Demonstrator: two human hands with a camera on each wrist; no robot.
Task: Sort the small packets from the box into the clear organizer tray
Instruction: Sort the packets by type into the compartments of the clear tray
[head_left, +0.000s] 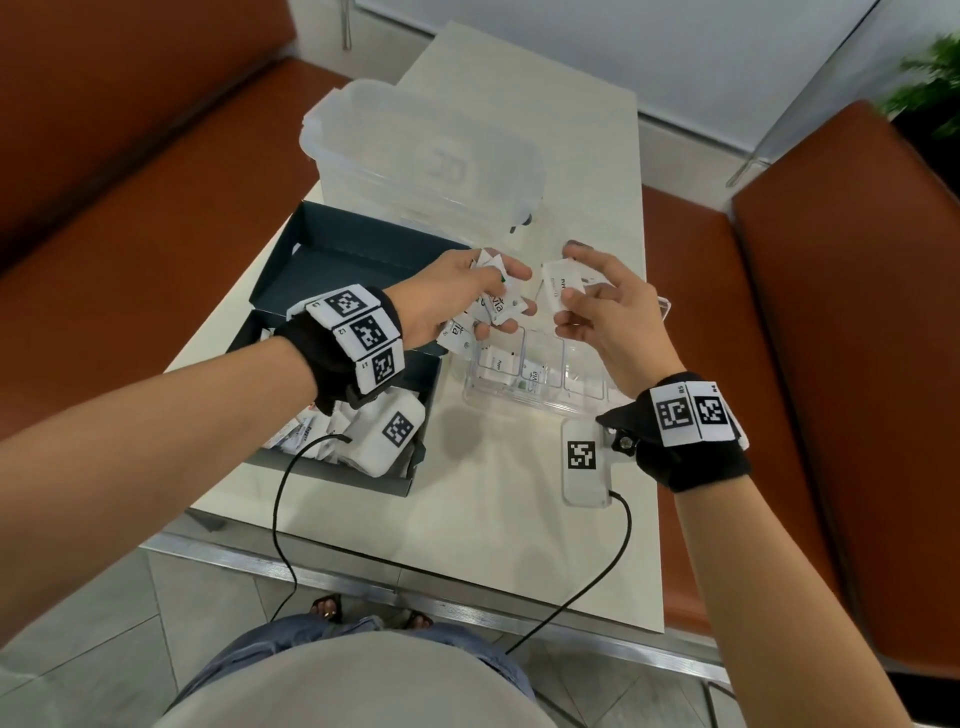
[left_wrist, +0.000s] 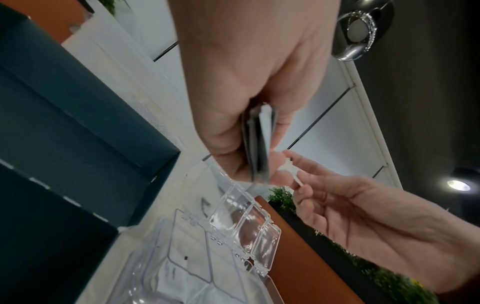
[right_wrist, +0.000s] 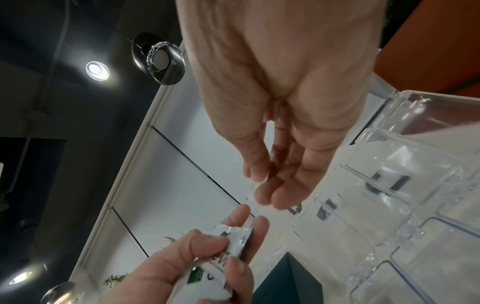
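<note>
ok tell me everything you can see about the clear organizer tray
The clear organizer tray is transparent hard plastic, split by thin walls into a row of small compartments, with a hinged clear lid standing open at its far side. It sits flat on the pale table, just right of the dark box. At least two left compartments hold white packets; those further right look empty. Both hands hover above it, holding packets; neither touches it.
</note>
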